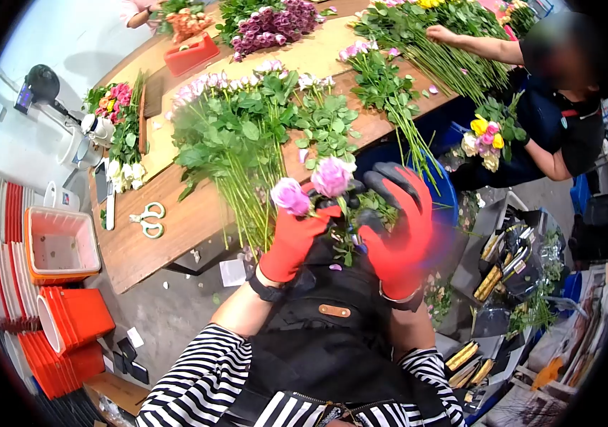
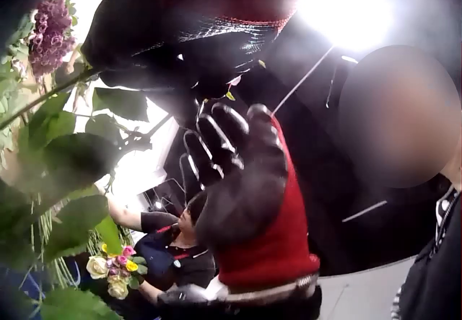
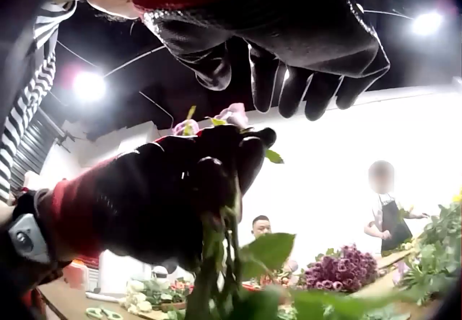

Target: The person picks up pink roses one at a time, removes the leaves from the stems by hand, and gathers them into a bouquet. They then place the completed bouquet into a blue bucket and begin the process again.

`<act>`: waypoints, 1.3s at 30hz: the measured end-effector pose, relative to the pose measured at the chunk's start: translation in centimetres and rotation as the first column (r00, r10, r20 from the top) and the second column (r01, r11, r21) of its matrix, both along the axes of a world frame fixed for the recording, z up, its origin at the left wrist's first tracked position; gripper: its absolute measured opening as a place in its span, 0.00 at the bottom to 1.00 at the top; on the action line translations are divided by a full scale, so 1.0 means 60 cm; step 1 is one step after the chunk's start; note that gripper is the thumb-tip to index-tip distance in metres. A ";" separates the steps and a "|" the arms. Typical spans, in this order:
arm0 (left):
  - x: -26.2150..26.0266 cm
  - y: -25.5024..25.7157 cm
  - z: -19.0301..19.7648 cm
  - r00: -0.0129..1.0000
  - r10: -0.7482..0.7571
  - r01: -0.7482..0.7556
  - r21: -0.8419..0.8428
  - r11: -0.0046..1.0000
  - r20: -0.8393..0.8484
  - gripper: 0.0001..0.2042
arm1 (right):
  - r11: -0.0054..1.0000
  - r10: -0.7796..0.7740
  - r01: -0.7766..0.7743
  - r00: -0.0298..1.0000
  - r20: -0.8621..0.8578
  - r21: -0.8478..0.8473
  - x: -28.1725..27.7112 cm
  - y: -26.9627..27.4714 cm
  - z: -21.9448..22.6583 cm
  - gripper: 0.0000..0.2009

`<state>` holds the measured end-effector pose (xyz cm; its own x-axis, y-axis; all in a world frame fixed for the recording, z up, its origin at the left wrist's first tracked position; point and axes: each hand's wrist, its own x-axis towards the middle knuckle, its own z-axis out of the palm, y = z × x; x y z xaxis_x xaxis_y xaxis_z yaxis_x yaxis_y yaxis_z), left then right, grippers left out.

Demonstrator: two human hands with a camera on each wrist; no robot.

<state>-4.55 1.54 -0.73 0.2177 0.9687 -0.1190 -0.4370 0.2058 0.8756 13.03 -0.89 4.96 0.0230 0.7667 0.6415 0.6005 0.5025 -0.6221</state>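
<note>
My left hand (image 1: 290, 242), in a red glove with black palm, grips the stems of two pinkish-lavender roses (image 1: 332, 176) just under their heads. In the right wrist view that left hand (image 3: 166, 190) has its fingers curled round the green stems (image 3: 216, 262), which hang below with leaves. My right hand (image 1: 400, 235), gloved the same way, is raised beside the roses with its fingers spread and nothing in it. The left wrist view shows this right hand (image 2: 245, 183) palm on, apart from the stems.
Rose bunches (image 1: 236, 128) lie along the wooden table (image 1: 169, 242), with green-handled scissors (image 1: 149, 219) near its edge. A blue bin (image 1: 446, 196) stands right of my hands. Another person (image 1: 553, 128) on the right holds a mixed bouquet (image 1: 485, 142). Orange crates (image 1: 62, 245) stand at left.
</note>
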 end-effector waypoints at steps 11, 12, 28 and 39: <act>0.022 -0.026 0.026 0.950 0.045 0.016 0.194 0.981 -0.310 0.27 | 0.952 -0.044 -0.222 0.579 -0.814 -0.210 -0.037 0.003 -0.002 0.15; 0.023 -0.025 0.030 0.965 0.026 0.017 0.160 0.987 -0.260 0.26 | 0.941 -0.080 -0.246 0.505 -0.860 -0.232 -0.029 0.007 -0.023 0.11; 0.045 -0.018 0.035 0.924 0.208 -0.052 0.432 0.900 -0.320 0.17 | 0.990 -0.098 0.024 0.818 -0.567 -0.137 -0.023 -0.004 -0.019 0.17; 0.041 -0.023 0.006 0.906 0.285 -0.113 0.470 0.875 -0.312 0.18 | 0.936 -0.148 -0.246 0.378 -0.914 -0.253 -0.014 0.013 -0.054 0.10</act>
<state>-2.07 0.18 -0.40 0.0392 0.9564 0.2895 -0.0626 -0.2868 0.9559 12.16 -0.14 1.69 0.3930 0.9195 -0.0116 -0.4520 0.1821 -0.8732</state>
